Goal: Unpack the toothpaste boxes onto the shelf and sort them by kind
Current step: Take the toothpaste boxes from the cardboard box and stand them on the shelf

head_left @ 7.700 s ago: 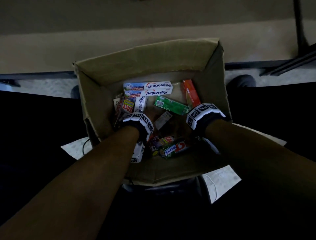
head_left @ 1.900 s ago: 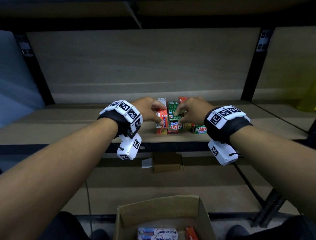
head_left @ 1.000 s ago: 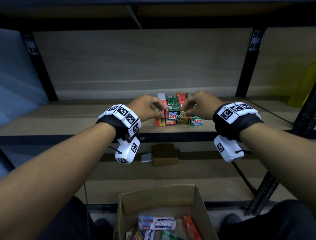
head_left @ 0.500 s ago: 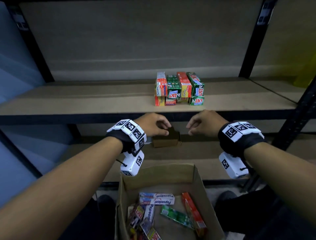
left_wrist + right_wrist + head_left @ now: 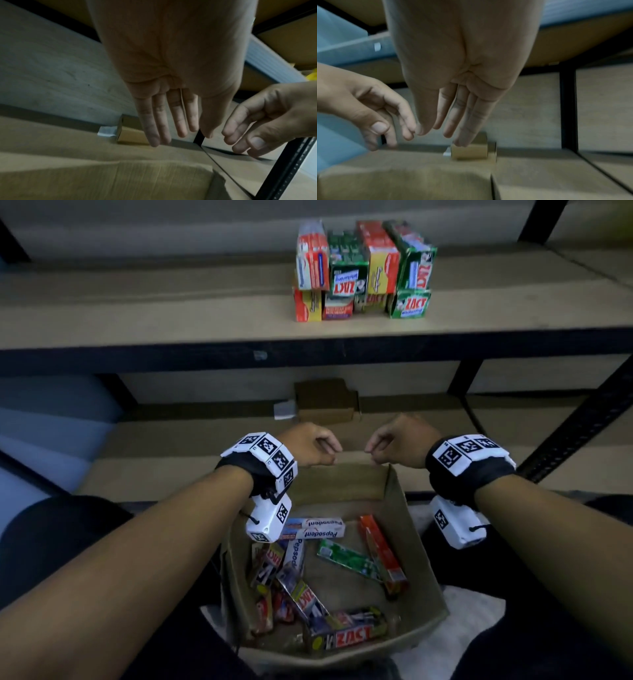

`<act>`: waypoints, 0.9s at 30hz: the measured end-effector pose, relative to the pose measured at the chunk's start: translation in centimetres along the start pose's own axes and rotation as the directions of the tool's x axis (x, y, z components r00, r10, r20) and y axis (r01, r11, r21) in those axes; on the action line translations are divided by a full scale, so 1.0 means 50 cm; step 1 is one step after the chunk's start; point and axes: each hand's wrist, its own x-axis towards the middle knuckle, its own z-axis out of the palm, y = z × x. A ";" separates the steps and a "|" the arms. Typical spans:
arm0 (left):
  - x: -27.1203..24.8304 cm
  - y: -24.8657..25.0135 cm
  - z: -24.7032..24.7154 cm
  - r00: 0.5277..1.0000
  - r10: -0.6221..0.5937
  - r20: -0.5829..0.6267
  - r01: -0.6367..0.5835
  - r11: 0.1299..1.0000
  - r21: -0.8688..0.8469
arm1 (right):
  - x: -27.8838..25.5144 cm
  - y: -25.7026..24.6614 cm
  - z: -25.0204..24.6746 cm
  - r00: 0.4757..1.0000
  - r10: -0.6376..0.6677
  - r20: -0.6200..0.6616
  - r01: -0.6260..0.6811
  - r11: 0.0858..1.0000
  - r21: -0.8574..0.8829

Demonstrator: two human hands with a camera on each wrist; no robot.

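Nearest lay the open cardboard carton [image 5: 421,563] between the person's knees, holding the loose toothpaste boxes [image 5: 310,594] not yet unpacked: two white Pepsodent boxes [image 5: 313,528] side by side at the far end, a green box [image 5: 347,559] and an orange box [image 5: 382,553] aslant to the right, and a ZACT box [image 5: 349,637] at the near wall. They lay jumbled, seemingly as tipped in, so each had to be picked out by kind.

Above the carton's far rim hung the left hand [image 5: 308,448] and the right hand [image 5: 400,445], each grip empty, fingers loosely drooping and slack, poised, it seemed, to dip in for the next lot.

Beyond, on the lower shelf [image 5: 178,446], stood a small brown box [image 5: 327,402]. Farthest, on the upper shelf [image 5: 171,309], the unpacked stack [image 5: 363,268] stood two layers high, red and green boxes alternating rather than grouped.

Half a second before, both hands had been higher, just under the upper shelf's edge; they had since dropped toward the carton, and the view had tilted down with them.
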 end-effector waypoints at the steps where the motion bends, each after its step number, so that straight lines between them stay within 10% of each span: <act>1: 0.006 -0.017 0.015 0.999 -0.019 0.028 0.019 1.000 -0.014 | 0.006 0.008 0.019 1.000 0.013 0.017 -0.014 1.000 0.005; 15: 0.050 -0.221 0.233 0.964 -0.186 0.188 0.186 0.982 0.015 | 0.080 0.126 0.282 0.933 0.105 0.345 -0.093 0.994 -0.053; 27: 0.072 -0.344 0.334 0.953 -0.244 0.182 0.191 0.945 0.266 | 0.119 0.239 0.467 0.834 0.434 0.342 -0.352 0.894 -0.276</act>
